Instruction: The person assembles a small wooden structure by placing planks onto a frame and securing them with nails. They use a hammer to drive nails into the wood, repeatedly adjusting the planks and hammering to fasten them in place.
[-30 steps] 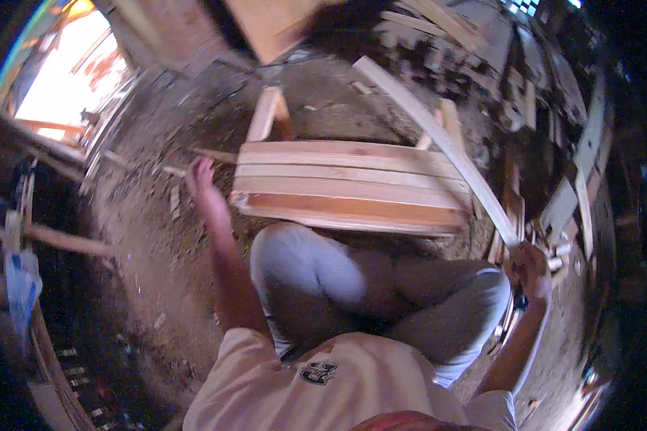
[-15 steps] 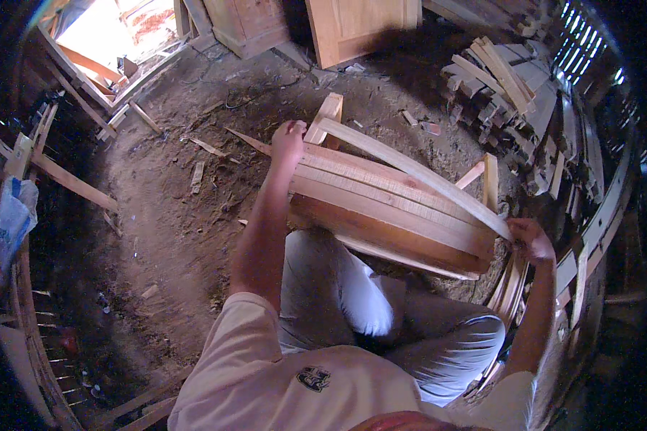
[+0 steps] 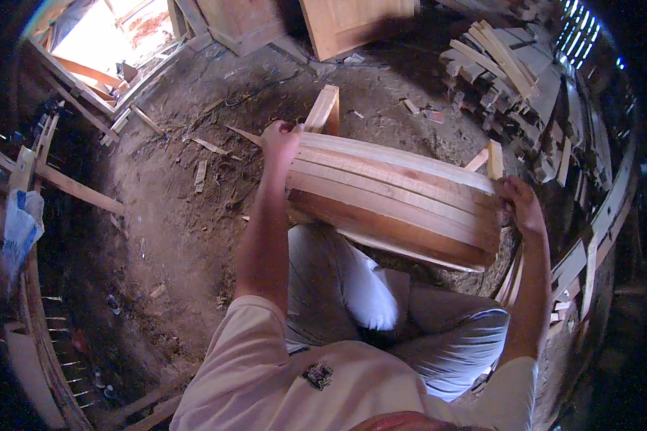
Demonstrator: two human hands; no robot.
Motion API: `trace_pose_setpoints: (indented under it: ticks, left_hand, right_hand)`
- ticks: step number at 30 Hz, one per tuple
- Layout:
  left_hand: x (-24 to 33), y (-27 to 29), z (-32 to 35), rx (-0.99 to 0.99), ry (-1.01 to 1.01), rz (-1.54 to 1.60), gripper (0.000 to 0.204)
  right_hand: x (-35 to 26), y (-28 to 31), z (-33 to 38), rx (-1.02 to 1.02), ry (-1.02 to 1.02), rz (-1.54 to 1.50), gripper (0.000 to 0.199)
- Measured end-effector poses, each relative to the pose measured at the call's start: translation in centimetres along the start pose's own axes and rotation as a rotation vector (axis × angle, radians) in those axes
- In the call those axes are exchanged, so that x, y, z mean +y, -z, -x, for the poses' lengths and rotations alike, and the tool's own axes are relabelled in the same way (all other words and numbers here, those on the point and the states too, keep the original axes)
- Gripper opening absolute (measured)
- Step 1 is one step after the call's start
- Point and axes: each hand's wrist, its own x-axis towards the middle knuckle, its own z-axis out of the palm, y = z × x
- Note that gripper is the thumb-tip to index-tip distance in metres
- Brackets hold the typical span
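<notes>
In front of my knees lies a row of pale wooden strips [image 3: 381, 188] packed side by side, with a browner board face [image 3: 388, 226] on the near side. The farthest wooden strip [image 3: 402, 159] lies along the far edge of the row, flush with the others. My left hand [image 3: 280, 140] is closed on its left end, thumb and fingers bent round it. At the opposite end my right hand [image 3: 522, 206] pinches the same strip. Behind the row, upright wooden pieces show at the left [image 3: 325, 109] and right [image 3: 494, 159].
Heaped timber offcuts [image 3: 499, 68] fill the far right. Panelled wooden pieces [image 3: 356, 25] stand at the back, beside a bright opening [image 3: 108, 43]. A plastic bag [image 3: 23, 223] hangs at the left, near a frame with nails [image 3: 54, 316]. Wood scraps [image 3: 201, 176] litter the dirt floor.
The strip, slanted across the row before, has swung at its right end away from me and now lies along the far edge. My right hand moved up and slightly left with it.
</notes>
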Motion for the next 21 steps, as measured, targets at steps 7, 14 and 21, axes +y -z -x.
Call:
trace_pose_setpoints:
  ticks: [7, 14, 21]
  left_hand:
    - [-1.2, 0.1, -0.5, 0.013, -0.091, -0.131, 0.050]
    - [-0.2, -1.8, -0.5, -0.003, -0.222, -0.262, 0.062]
    - [-2.4, -0.2, -1.2, -0.110, -0.069, -0.369, 0.062]
  right_hand:
    - [-0.1, -2.2, -0.2, 0.143, -0.009, -0.093, 0.032]
    - [3.2, -1.8, -1.2, 0.360, 0.185, 0.305, 0.029]
    - [1.0, -5.0, 2.2, 0.568, 0.059, 0.150, 0.027]
